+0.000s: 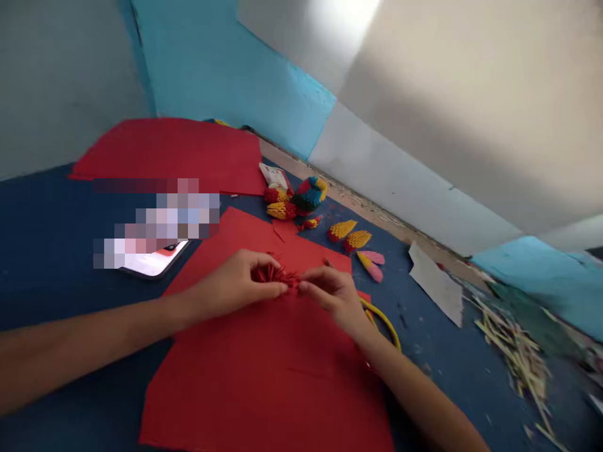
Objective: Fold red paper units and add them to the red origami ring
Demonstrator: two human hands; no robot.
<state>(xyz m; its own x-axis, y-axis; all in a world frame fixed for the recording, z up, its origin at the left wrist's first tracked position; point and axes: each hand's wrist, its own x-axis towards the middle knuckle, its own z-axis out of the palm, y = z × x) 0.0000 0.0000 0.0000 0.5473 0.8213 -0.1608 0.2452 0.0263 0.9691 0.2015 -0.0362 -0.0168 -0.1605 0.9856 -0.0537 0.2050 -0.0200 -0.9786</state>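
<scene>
A small spiky piece of folded red paper [277,274] is held between both hands, above a large red paper sheet [273,364] on the blue table. My left hand [249,279] pinches its left side between thumb and fingers. At its right end, my right hand [332,292] has thumb and fingertips closed on the red paper. The fingers partly cover the piece, so its full shape is hidden. Just beyond the hands, a small red paper scrap [285,230] lies at the sheet's far edge.
A phone [153,260] lies left, partly pixelated. Yellow-handled scissors [386,320] sit beside my right forearm. Folded paper models [311,193], yellow-red cones [358,240] and pink-yellow pieces [370,265] stand beyond. Another red sheet [174,150], grey paper [438,282] and thin strips [513,345] lie around.
</scene>
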